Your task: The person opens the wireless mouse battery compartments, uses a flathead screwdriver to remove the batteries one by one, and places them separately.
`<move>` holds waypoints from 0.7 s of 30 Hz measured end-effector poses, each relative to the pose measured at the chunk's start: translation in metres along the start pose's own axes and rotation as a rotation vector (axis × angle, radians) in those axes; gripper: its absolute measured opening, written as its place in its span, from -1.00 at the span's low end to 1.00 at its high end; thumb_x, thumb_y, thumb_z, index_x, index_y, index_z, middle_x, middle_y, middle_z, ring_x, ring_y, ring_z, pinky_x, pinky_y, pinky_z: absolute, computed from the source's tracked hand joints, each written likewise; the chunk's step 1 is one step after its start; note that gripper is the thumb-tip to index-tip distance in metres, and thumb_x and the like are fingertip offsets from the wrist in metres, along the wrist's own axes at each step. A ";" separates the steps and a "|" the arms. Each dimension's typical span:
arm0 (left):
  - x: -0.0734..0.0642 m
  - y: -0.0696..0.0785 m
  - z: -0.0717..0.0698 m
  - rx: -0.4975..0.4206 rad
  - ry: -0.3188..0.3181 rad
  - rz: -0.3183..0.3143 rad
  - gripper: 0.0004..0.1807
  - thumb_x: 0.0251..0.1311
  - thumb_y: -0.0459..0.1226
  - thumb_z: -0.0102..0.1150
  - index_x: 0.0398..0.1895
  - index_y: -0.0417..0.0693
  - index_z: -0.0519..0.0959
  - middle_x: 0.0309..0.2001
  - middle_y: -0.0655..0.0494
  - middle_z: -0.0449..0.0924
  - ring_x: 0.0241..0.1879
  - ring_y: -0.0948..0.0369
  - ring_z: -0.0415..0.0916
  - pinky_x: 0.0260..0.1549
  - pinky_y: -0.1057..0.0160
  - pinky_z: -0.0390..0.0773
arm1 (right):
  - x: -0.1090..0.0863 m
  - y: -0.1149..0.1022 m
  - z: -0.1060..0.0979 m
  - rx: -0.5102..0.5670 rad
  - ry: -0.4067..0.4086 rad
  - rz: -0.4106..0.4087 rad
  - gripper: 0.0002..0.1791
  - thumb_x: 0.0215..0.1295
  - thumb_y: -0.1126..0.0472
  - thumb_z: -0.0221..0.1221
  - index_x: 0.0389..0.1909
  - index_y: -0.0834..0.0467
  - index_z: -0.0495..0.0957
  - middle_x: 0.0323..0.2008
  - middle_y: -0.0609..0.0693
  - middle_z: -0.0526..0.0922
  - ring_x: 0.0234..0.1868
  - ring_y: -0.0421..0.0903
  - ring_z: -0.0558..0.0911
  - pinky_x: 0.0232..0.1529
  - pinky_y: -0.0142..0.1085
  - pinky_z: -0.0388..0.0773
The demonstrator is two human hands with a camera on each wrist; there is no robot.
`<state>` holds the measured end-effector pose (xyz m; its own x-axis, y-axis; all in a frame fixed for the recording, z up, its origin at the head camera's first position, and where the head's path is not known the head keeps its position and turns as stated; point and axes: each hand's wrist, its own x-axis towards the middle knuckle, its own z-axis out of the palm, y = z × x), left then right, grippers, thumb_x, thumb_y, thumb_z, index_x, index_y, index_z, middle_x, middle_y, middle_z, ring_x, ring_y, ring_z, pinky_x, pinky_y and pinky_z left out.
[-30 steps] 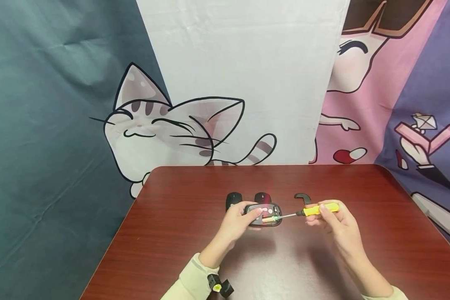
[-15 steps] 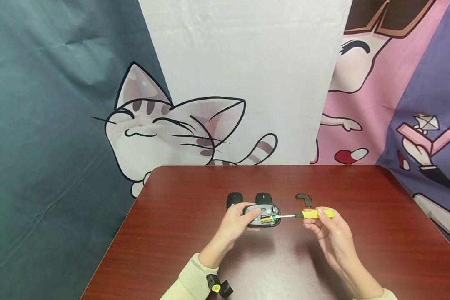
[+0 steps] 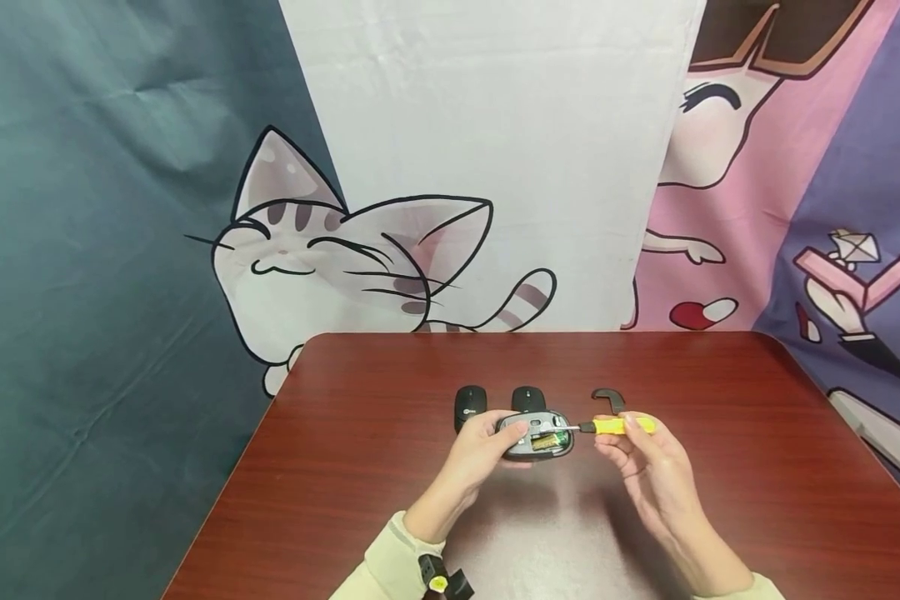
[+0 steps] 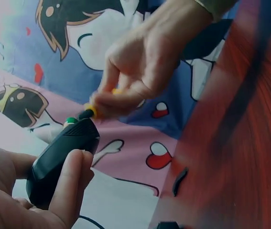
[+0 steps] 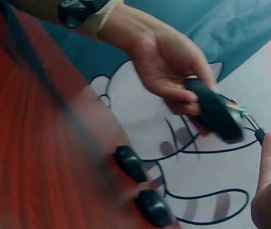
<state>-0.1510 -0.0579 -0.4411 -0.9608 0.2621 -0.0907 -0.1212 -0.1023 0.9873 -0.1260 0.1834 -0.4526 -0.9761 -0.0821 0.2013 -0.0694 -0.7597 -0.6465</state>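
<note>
My left hand (image 3: 476, 454) grips a black computer mouse (image 3: 519, 450) above the table, its grey underside turned up and thumb lying across it. In the uncovered compartment on that underside lies a green and gold battery (image 3: 549, 442). Between thumb and fingers, my right hand (image 3: 663, 479) pinches a screwdriver by its yellow handle (image 3: 617, 426). The metal shaft points left, with its tip at the compartment beside the battery. From the left wrist view, the mouse (image 4: 61, 157) shows its black shell, which hides most of the compartment. The right wrist view shows the shaft (image 5: 254, 121) close to the battery end.
Two more black mice stand behind the held one, the left mouse (image 3: 470, 402) and the right mouse (image 3: 528, 398), which is partly covered. A dark curved cover piece (image 3: 610, 397) lies behind the screwdriver on the reddish wooden table (image 3: 330, 467). Printed curtains (image 3: 555, 167) hang behind.
The right hand has moved left with the screwdriver, and its tip has shifted from the battery's right end to its upper side. The held mouse has moved slightly right and down.
</note>
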 end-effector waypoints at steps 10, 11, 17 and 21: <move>0.003 -0.006 0.001 -0.054 -0.033 -0.019 -0.54 0.38 -0.26 0.18 0.16 -0.50 0.48 -0.10 -0.29 0.70 -0.27 0.05 0.74 -0.26 0.14 0.80 | 0.003 -0.017 -0.006 0.066 -0.026 -0.009 -0.69 0.61 0.41 -0.20 -0.04 0.34 0.55 -0.07 0.22 0.73 -0.15 0.04 0.76 0.03 -0.17 0.74; 0.003 -0.006 0.001 -0.054 -0.035 -0.018 -0.54 0.38 -0.26 0.19 0.16 -0.50 0.48 -0.10 -0.29 0.70 -0.27 0.05 0.74 -0.26 0.14 0.80 | 0.004 -0.018 -0.007 0.070 -0.038 -0.022 -0.69 0.61 0.41 -0.21 -0.03 0.35 0.55 -0.06 0.23 0.73 -0.13 0.05 0.76 0.04 -0.17 0.73; 0.002 -0.005 -0.002 -0.043 -0.046 -0.016 -0.55 0.40 -0.26 0.18 0.16 -0.48 0.49 -0.11 -0.27 0.71 -0.25 0.05 0.75 -0.25 0.12 0.80 | 0.007 -0.027 -0.016 0.111 -0.104 -0.086 -0.66 0.60 0.46 -0.27 -0.02 0.39 0.52 0.00 0.32 0.70 -0.06 0.12 0.75 0.10 -0.09 0.69; 0.001 -0.005 -0.004 -0.038 -0.042 -0.013 -0.57 0.40 -0.27 0.18 0.15 -0.47 0.50 -0.12 -0.26 0.71 -0.26 0.06 0.75 -0.24 0.12 0.80 | 0.011 -0.033 -0.025 0.130 -0.138 -0.116 -0.65 0.59 0.49 -0.30 -0.02 0.42 0.50 0.02 0.37 0.68 -0.04 0.16 0.74 0.14 -0.07 0.66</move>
<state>-0.1523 -0.0612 -0.4464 -0.9479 0.3034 -0.0974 -0.1440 -0.1352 0.9803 -0.1396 0.2232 -0.4472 -0.9250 -0.0696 0.3734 -0.1440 -0.8455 -0.5142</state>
